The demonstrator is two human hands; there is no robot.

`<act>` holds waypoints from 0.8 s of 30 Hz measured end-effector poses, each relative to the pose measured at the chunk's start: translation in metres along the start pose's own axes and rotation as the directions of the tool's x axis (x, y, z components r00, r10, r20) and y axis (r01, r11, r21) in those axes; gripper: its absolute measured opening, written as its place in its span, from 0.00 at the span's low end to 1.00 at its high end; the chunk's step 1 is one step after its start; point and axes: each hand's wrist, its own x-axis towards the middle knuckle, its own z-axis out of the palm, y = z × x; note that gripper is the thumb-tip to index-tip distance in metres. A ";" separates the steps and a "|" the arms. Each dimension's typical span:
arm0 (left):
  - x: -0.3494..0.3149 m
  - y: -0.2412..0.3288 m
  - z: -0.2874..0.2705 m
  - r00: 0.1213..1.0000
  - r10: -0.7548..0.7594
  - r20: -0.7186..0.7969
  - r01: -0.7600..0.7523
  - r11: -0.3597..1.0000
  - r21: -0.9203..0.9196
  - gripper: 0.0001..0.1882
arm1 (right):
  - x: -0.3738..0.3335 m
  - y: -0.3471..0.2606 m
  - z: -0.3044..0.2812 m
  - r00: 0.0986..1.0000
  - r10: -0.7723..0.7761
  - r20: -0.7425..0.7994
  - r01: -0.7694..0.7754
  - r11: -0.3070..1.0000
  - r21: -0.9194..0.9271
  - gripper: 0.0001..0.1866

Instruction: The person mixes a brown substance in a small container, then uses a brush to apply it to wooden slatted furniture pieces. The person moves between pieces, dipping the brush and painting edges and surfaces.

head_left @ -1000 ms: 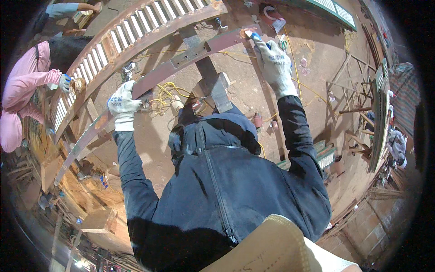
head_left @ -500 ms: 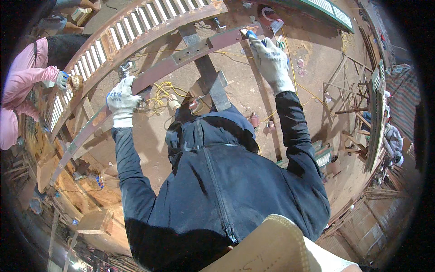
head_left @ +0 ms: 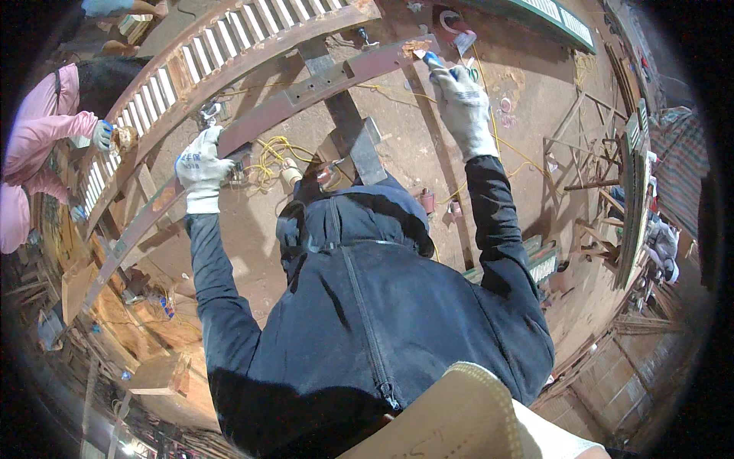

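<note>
A long, dull purplish-brown wooden board point(head_left: 260, 126) runs from the lower left up to the top middle, with cut-out slots in its face. My left hand point(head_left: 202, 168), in a white work glove, is closed round this board left of centre. My right hand point(head_left: 463, 99), gloved alike with blue fingertips, is at the board's far right end. Its fingers pinch a small putty knife point(head_left: 419, 54), whose pale blade is close to an orange-brown filler patch point(head_left: 415, 47). The fingers hide most of the knife's handle. A dark crosspiece point(head_left: 348, 126) passes under the board.
Beyond the board lies a slatted wooden frame point(head_left: 222, 50). At the left, a co-worker in a pink sleeve point(head_left: 46, 130) has a gloved hand point(head_left: 102, 136) over it. A yellow cable point(head_left: 277, 157) lies coiled on the floor. A green slatted panel point(head_left: 562, 27) is at the top right.
My right hand and the putty knife have shifted slightly right and toward me, showing more of the filler patch. The board's right end sits slightly farther right. My left hand keeps its hold.
</note>
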 end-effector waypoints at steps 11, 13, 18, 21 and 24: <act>-0.001 -0.004 0.001 1.000 -0.006 0.015 0.005 1.000 0.013 0.28 | -0.002 -0.002 -0.013 0.998 -0.056 0.038 0.054 0.997 0.056 0.13; -0.001 -0.004 -0.001 1.000 0.000 0.000 0.000 1.000 0.024 0.28 | 0.005 0.000 -0.020 0.999 -0.040 -0.016 0.041 0.992 0.122 0.15; 0.000 -0.006 0.002 1.000 0.010 0.023 -0.010 1.000 -0.002 0.29 | 0.025 -0.021 -0.015 0.991 0.092 0.100 -0.063 0.963 -0.262 0.13; -0.004 -0.005 0.002 0.998 -0.035 0.054 0.034 0.999 0.013 0.30 | 0.017 -0.032 -0.016 0.997 0.024 0.073 -0.010 0.983 -0.184 0.14; -0.006 -0.003 -0.001 0.999 -0.033 0.029 0.032 0.999 0.030 0.30 | 0.032 -0.023 -0.025 0.992 0.111 0.061 -0.104 0.988 -0.114 0.16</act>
